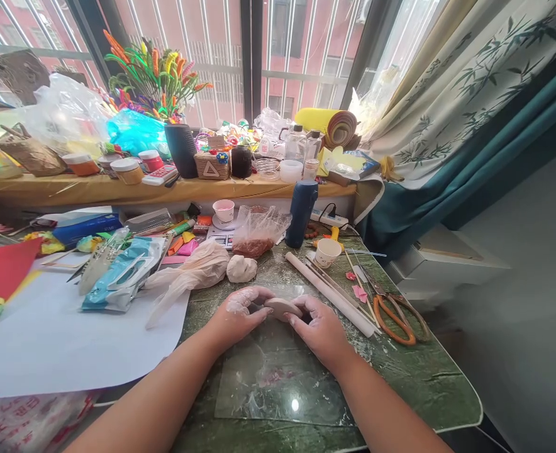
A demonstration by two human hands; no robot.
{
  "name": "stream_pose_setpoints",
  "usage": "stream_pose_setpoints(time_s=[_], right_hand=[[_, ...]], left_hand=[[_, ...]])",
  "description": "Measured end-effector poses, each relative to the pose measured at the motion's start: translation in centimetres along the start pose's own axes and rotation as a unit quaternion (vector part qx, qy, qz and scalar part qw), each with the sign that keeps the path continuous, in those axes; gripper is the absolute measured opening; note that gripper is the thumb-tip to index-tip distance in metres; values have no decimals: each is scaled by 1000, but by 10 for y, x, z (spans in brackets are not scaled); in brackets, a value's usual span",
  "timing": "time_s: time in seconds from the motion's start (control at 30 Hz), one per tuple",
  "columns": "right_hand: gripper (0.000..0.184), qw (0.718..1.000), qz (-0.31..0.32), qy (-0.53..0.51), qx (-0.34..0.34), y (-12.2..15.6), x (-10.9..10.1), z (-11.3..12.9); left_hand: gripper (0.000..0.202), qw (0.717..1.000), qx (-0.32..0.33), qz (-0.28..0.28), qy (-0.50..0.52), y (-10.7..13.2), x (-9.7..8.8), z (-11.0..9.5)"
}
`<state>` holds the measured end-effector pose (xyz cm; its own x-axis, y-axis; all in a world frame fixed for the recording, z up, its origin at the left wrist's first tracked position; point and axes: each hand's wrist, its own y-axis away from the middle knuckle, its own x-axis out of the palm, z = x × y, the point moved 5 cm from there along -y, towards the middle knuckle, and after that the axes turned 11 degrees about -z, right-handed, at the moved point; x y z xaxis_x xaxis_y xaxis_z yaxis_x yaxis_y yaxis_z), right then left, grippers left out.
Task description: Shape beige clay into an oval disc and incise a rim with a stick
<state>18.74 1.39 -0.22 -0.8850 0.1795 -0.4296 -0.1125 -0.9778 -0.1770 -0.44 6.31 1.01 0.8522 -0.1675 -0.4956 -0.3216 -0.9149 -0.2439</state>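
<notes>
Both my hands meet over a clear plastic sheet (278, 384) on the green marble table (424, 377). My left hand (238, 314) and my right hand (320, 327), dusted with white powder, pinch a flat tan disc of clay (282, 307) from either side, fingers curled on its edges. A pale lump of clay (241, 268) lies just behind the hands. A white rolling rod (329, 292) lies diagonally to the right of my right hand.
Orange-handled scissors (394, 318) and thin sticks lie at the right. A paper cup (328, 253), a dark blue bottle (301, 212) and a plastic bag of brown material (258, 231) stand behind. White paper (46, 340), packets and craft clutter fill the left; a crowded shelf runs along the window.
</notes>
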Motion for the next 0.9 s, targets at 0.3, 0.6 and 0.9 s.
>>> stream_pose_setpoints(time_s=[0.3, 0.6, 0.9], right_hand=[[11, 997, 15, 41, -64, -1, 3, 7], [13, 998, 26, 20, -46, 0, 7, 10], [15, 999, 26, -8, -33, -1, 4, 1]], left_hand=[[30, 1000, 9, -20, 13, 4, 0, -3], [33, 999, -16, 9, 26, 3, 6, -2], [32, 999, -5, 20, 25, 5, 7, -7]])
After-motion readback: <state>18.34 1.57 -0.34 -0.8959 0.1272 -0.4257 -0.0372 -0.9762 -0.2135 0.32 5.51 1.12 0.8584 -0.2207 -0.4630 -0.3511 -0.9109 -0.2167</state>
